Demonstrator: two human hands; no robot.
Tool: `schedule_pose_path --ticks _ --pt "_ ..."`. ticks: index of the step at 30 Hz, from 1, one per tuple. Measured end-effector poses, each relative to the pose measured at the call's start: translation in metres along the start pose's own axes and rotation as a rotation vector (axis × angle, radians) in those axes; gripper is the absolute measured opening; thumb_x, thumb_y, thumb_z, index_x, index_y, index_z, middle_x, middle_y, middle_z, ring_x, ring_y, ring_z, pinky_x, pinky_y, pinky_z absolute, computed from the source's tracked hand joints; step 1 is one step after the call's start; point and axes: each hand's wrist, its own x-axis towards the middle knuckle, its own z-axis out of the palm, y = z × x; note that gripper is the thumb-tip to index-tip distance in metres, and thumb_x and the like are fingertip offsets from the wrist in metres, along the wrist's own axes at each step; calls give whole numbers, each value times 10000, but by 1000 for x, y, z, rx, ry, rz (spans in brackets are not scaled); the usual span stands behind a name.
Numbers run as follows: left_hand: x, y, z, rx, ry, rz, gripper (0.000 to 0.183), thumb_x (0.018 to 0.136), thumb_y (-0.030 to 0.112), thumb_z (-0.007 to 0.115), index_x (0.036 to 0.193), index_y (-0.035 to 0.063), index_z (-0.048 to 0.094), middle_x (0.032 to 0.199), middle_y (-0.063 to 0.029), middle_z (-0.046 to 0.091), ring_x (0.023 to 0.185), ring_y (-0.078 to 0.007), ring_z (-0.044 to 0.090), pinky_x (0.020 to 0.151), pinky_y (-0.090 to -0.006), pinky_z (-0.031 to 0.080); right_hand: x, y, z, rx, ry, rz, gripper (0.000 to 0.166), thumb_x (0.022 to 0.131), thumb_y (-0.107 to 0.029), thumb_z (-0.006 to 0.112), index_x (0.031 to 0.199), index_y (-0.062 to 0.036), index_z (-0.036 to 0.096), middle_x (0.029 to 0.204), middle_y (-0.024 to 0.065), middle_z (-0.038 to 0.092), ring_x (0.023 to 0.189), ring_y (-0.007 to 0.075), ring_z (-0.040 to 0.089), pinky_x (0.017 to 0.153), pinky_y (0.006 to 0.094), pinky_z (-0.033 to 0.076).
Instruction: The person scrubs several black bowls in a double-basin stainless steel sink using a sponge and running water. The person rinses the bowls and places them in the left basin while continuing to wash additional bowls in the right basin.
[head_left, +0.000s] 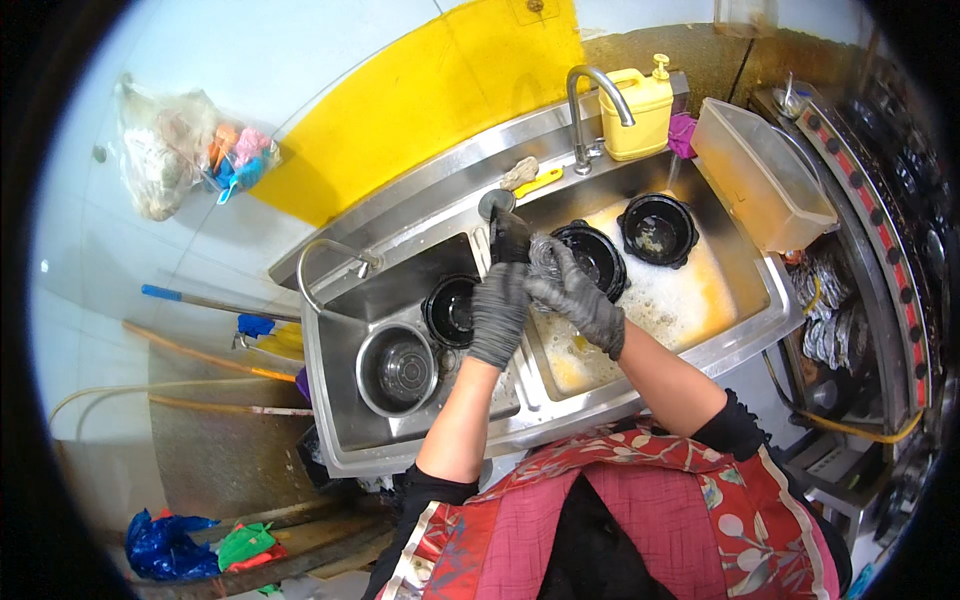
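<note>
Above the divider of a two-basin stainless steel sink (528, 367), my left hand (501, 311), in a dark grey glove, grips a small black pot (508, 236) that is tipped on its side. My right hand (589, 304), gloved alike, presses a steel wool scourer (541, 253) close against the pot; the fingers are partly blurred. Foamy water fills the right basin, where one black pot (592, 253) lies just behind my right hand and another black pot (658, 230) farther right. In the left basin, a black pot (450, 311) stands beside a round steel bowl (397, 370).
Curved faucets (600, 82) (330, 251) rise at the sink's back and left. A yellow pump jug (637, 112), a yellow-handled tool (538, 183) and a crumpled rag (519, 173) sit on the back ledge. A plastic bin (765, 176) leans over the right rim, near a stove (877, 217).
</note>
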Motion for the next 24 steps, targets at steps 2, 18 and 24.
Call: schedule_pose_path --ticks 2,18,24 --pt "-17 2 7 285 -108 200 260 850 231 555 1028 48 605 931 -207 639 834 -374 626 760 -460 500 6 1 12 110 55 71 857 759 -334 769 1356 -19 240 1204 94 475 1090 160 467 920 295 431" --pt "-55 -136 -15 55 -264 -445 491 672 320 755 1028 2 641 984 -223 656 923 -352 628 847 -403 483 13 109 -35 -214 -107 169 406 812 -111 702 1170 -25 532 1107 31 611 1050 152 556 937 295 432" --pt "-93 -124 -42 -214 -260 -604 394 754 243 711 1063 9 638 1012 -192 668 913 -257 645 833 -331 479 33 28 14 -1276 -294 -394 460 865 -374 586 1173 -37 527 1214 156 540 1130 291 515 1004 384 385"
